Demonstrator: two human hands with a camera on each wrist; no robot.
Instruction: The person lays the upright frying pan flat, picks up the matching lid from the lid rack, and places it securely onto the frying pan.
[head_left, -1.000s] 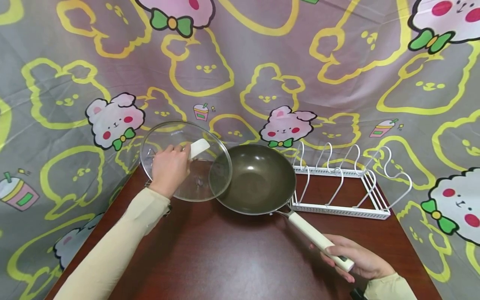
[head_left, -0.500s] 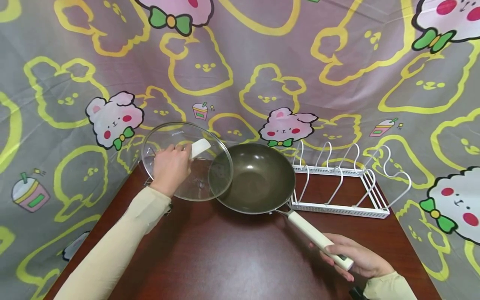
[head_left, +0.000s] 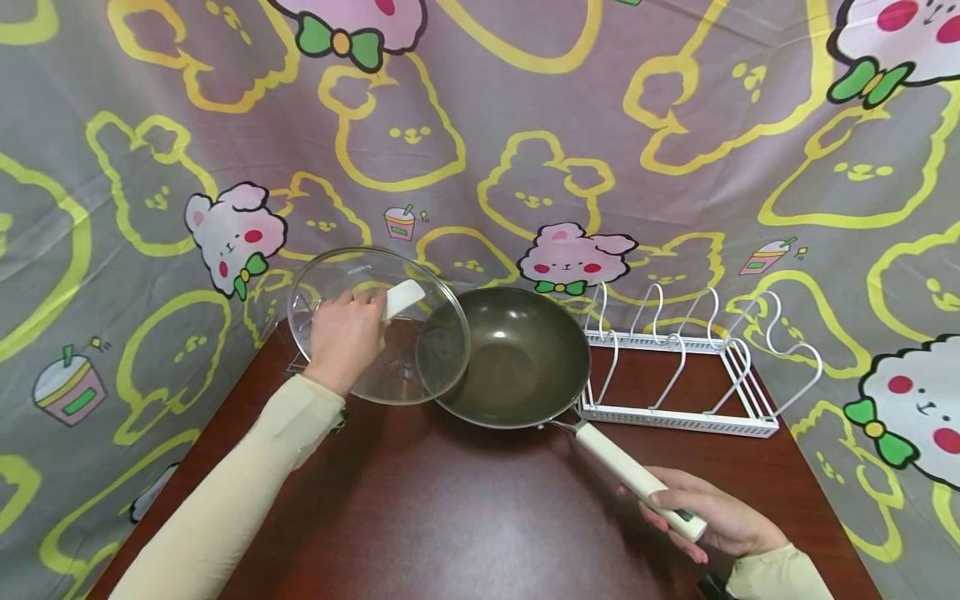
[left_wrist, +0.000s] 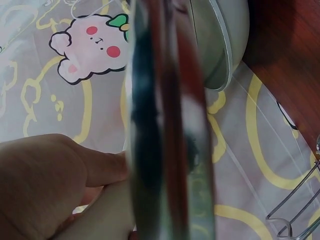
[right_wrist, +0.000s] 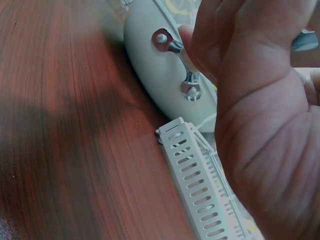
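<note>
My left hand (head_left: pixel 347 337) grips the cream handle of a glass lid (head_left: pixel 397 367), which is raised and tilted at the left. The lid's right edge overlaps the left side of a wok (head_left: pixel 517 367) in the head view. Dark inside and pale outside, the wok stands on the table with its long cream handle (head_left: pixel 618 458) pointing to the lower right. Around that handle's end my right hand (head_left: pixel 712 512) is wrapped, thumb on top. In the left wrist view the lid's rim (left_wrist: pixel 170 130) is blurred and close. The wok's pale outer wall (right_wrist: pixel 155 70) and handle bracket appear in the right wrist view.
A white rack (head_left: pixel 682 421) with upright curved wires stands right of the wok, close against it. Behind the lid, a small wire stand (head_left: pixel 296 364) shows at the table's left edge. A patterned curtain (head_left: pixel 480 125) encloses the brown table (head_left: pixel 450 525) at back and sides.
The lid and left hand have drifted very slightly to the right. The wok and right hand look unmoved. The curtain at the left has shifted a little.
</note>
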